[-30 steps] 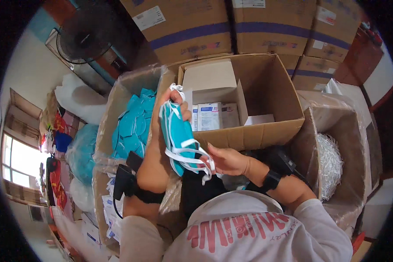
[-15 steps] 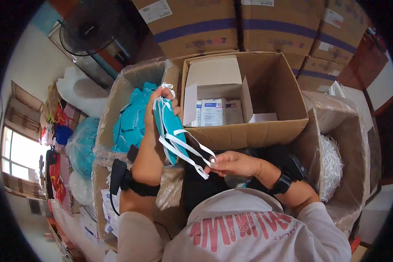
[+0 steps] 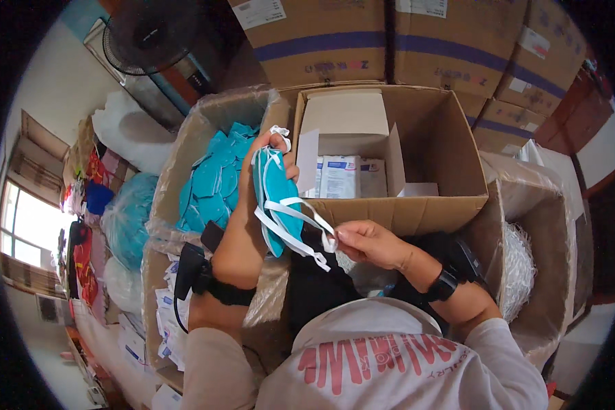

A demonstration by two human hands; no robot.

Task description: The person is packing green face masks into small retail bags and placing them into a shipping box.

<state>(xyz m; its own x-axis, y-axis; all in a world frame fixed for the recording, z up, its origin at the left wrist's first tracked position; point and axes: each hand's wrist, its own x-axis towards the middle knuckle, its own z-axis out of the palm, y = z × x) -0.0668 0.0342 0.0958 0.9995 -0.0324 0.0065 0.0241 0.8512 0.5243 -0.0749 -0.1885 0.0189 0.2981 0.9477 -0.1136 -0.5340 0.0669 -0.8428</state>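
My left hand [image 3: 269, 143], raised over the boxes, is closed on a small stack of teal face masks [image 3: 277, 199] at their upper end. White elastic straps [image 3: 295, 237] hang from the masks, and more white strap is bunched at the top of that fist. To the right and lower, my right hand [image 3: 374, 244] pinches one strap between thumb and forefinger, drawing it out from the masks. How many masks are in the stack cannot be told. Left of my left forearm, a plastic-lined carton [image 3: 158, 205] holds a heap of loose teal masks [image 3: 212, 179].
Ahead, an open cardboard box [image 3: 396, 210] contains a white carton with small white packs [image 3: 339, 179]. At right, a lined carton [image 3: 550, 253] holds white elastic strands [image 3: 518, 263]. Printed white packets [image 3: 169, 321] lie lower left. Stacked cartons [image 3: 321, 51] and a fan [image 3: 147, 37] stand behind.
The view has shifted slightly. My right hand has risen a little with the strap end, and its fingers have shifted on it. My left hand keeps its hold on the masks.
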